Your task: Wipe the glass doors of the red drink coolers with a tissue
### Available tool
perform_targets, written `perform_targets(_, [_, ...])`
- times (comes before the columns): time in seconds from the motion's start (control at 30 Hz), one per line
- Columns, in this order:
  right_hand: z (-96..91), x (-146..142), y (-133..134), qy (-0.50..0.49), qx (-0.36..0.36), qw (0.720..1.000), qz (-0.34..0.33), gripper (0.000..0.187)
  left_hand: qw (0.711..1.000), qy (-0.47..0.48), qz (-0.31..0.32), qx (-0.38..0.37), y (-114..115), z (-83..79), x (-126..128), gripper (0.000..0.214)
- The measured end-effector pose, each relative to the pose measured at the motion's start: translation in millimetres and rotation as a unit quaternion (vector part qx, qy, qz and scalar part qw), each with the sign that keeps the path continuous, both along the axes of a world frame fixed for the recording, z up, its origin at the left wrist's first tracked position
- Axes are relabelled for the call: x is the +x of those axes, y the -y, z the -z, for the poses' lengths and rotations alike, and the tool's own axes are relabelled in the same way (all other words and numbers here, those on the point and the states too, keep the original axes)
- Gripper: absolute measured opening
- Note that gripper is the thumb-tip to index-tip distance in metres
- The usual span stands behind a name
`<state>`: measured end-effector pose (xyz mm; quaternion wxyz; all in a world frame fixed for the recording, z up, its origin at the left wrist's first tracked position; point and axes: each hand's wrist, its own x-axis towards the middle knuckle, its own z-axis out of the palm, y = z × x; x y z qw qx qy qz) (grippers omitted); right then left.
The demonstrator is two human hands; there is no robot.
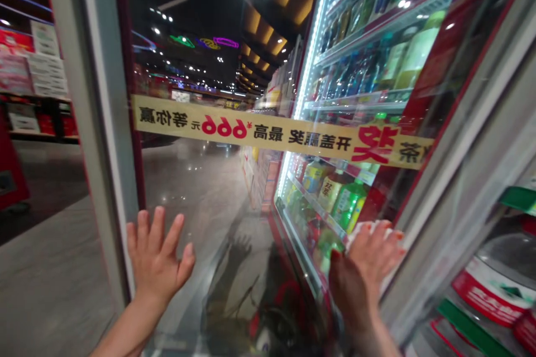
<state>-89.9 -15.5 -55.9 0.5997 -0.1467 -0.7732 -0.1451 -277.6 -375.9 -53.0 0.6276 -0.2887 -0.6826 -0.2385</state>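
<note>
A glass cooler door [218, 189] stands swung out in front of me, with a yellow strip of mirrored red and black lettering [268, 131] across it. My left hand [157, 268] has its fingers spread, palm toward the pane near the grey-framed left edge; it appears to rest flat on the glass. Near the opposite side of the door, my right hand [372, 262] presses a white cloth or tissue [355, 231] against the glass. Motion smears its fingers, and most of the cloth is hidden beneath them.
Beyond the pane, a lit drinks cooler [318, 106] holds several rows of bottles. Large bottles with red and white labels [498, 284] stand at the lower right. Stacked boxes [46, 61] and a red wheeled unit [10, 173] are at left on the grey floor [54, 268].
</note>
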Motion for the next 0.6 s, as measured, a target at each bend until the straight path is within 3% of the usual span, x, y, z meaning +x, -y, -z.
perform_targets(0.07, [40.2,-14.2,30.1,0.040,0.062,0.997,-0.031,0.082,1.000,0.009,-0.001,-0.003,0.8,1.4,-3.9,0.090])
perform_targets(0.13, [91.3,-18.3,54.7,0.079,0.157,0.980,-0.089,0.063,1.000,0.010,0.001,-0.008,1.4,2.2,-8.0,0.090])
perform_targets(0.2, [130.8,-7.3,57.3,0.111,0.230,0.957,-0.138,0.045,1.000,0.005,0.004,-0.011,1.5,2.4,-11.4,0.090])
perform_targets(0.23, [142.1,3.0,48.9,0.130,0.254,0.946,-0.151,0.041,1.000,0.006,0.004,-0.014,1.3,2.3,-12.5,0.090])
perform_targets(0.33, [143.7,35.2,3.3,0.170,0.256,0.942,-0.132,0.054,1.000,0.015,0.002,-0.021,0.7,1.7,-14.5,0.089])
perform_targets(0.43, [130.2,37.4,-19.3,0.127,0.113,0.984,-0.058,0.082,1.000,0.010,0.003,-0.021,0.7,0.9,-15.4,0.086])
perform_targets(0.5, [136.0,20.5,-3.0,0.079,0.024,0.996,-0.028,0.091,1.000,0.007,0.003,-0.023,1.3,0.5,-15.6,0.086])
perform_targets(0.53, [145.1,10.9,11.5,0.069,0.015,0.997,-0.029,0.090,1.000,0.007,0.003,-0.025,1.6,0.4,-15.7,0.086])
perform_targets(0.6, [171.1,-1.3,39.4,0.085,0.061,0.992,-0.063,0.074,1.000,0.007,0.003,-0.024,2.4,0.1,-15.5,0.086])
